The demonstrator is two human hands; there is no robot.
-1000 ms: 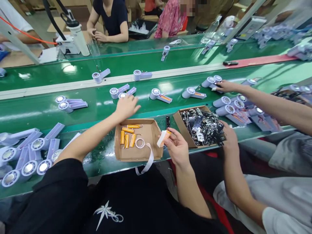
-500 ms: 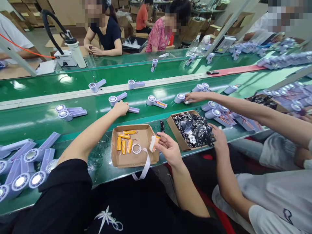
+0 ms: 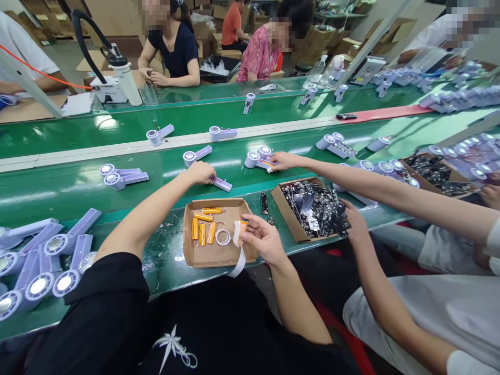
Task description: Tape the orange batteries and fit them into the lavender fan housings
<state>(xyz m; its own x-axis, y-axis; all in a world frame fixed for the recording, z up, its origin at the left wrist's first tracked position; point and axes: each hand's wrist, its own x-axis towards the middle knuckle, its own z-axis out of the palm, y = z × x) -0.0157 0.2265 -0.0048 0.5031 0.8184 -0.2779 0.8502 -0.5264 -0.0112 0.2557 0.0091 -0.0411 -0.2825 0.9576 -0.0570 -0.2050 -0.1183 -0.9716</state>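
My left hand [image 3: 202, 172] is closed over the round head of a pale purple handheld-fan housing on the green belt; the open handle [image 3: 222, 184] sticks out to the right and the head is hidden. My right hand [image 3: 263, 238] pinches an orange cylindrical battery [image 3: 244, 225] with a white tape strip [image 3: 237, 233] against it, above the right side of a shallow cardboard box [image 3: 211, 258]. Inside that box lie several orange batteries [image 3: 211, 233] and a tape roll [image 3: 223, 237]. Some white tape [image 3: 239, 264] hangs over the box's front edge.
A cardboard box [image 3: 287, 211] of black circuit boards stands to the right, a co-worker's hand [image 3: 353, 221] at it. That co-worker's other hand [image 3: 283, 161] touches a fan housing [image 3: 252, 159] on the belt. Several housings [image 3: 64, 282] are piled at left. People sit across the belt.
My left hand has shifted slightly right, and the housing's handle has turned towards me. My right hand has drawn the battery a little left. The co-worker's hand has brought a housing leftward beside another.
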